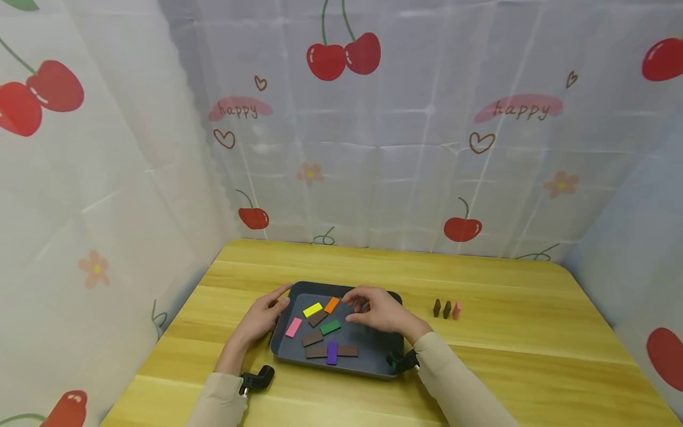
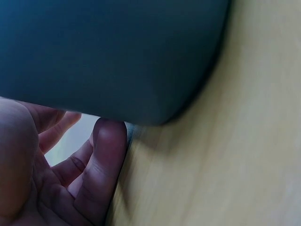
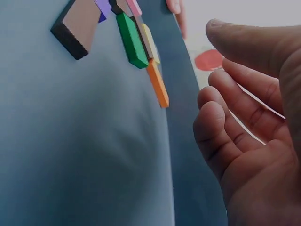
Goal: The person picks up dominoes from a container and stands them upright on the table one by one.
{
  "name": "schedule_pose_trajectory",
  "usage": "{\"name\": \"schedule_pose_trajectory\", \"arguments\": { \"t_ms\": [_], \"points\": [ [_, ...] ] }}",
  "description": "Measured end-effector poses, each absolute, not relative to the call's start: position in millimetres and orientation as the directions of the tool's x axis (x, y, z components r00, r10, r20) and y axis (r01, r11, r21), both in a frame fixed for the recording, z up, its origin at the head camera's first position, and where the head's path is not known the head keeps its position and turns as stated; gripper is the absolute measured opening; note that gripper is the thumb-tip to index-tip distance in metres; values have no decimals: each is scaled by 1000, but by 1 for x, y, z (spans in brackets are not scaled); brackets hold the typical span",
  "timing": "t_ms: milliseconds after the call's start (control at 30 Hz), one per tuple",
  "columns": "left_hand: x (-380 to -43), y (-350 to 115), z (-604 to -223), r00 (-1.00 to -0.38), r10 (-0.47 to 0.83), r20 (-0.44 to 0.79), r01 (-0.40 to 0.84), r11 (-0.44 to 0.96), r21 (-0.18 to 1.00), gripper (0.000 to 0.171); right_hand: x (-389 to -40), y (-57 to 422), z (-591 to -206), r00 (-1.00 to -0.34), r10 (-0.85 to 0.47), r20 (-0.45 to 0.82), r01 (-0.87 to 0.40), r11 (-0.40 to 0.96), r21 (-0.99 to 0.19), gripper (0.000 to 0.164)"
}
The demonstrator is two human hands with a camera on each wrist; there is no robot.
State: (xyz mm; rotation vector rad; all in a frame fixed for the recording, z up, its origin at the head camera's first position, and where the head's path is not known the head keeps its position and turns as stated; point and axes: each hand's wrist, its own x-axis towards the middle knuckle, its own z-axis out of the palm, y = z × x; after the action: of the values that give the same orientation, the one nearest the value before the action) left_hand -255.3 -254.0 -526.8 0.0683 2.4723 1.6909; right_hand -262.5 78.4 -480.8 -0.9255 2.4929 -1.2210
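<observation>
A dark grey tray point(image 1: 368, 369) rests on the wooden table, with several small flat rectangular blocks lying in it. Among them are a yellow block point(image 1: 312, 309), an orange block point(image 1: 331, 305), a green block point(image 1: 330, 327), a pink block point(image 1: 293, 327) and a purple block point(image 1: 332, 353), plus several brown blocks point(image 1: 348, 351). The purple one lies across brown. My left hand point(image 1: 262, 317) holds the tray's left side, thumb at the rim; its fingers point(image 2: 110, 150) show beside the tray wall. Over the tray's back right, my right hand point(image 1: 376, 309) hovers with loosely bent fingers point(image 3: 209, 122) and nothing between them.
On the table right of the tray stand two dark brown blocks point(image 1: 437, 308) and a pink block point(image 1: 456, 310), upright in a row. A cherry-printed curtain point(image 1: 373, 178) hangs behind the table and along both sides.
</observation>
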Motion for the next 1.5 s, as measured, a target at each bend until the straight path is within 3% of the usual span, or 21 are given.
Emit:
{"name": "schedule_pose_trajectory", "arguments": {
  "t_ms": [700,1000,1500],
  "points": [
    [-255,-254,-523,-985,145,-93,-36,357,933,48,-270,63,-492,-682,-729,-57,-464,492,-737,28],
    [-255,-253,-523,-986,145,-87,-29,365,931,49,-270,62,-493,-694,-713,-98,-467,549,-693,33],
    [-255,-253,-521,-985,143,-100,-42,361,932,49,-273,64,-496,-708,-699,-101,-437,545,-716,14]
  ]
}}
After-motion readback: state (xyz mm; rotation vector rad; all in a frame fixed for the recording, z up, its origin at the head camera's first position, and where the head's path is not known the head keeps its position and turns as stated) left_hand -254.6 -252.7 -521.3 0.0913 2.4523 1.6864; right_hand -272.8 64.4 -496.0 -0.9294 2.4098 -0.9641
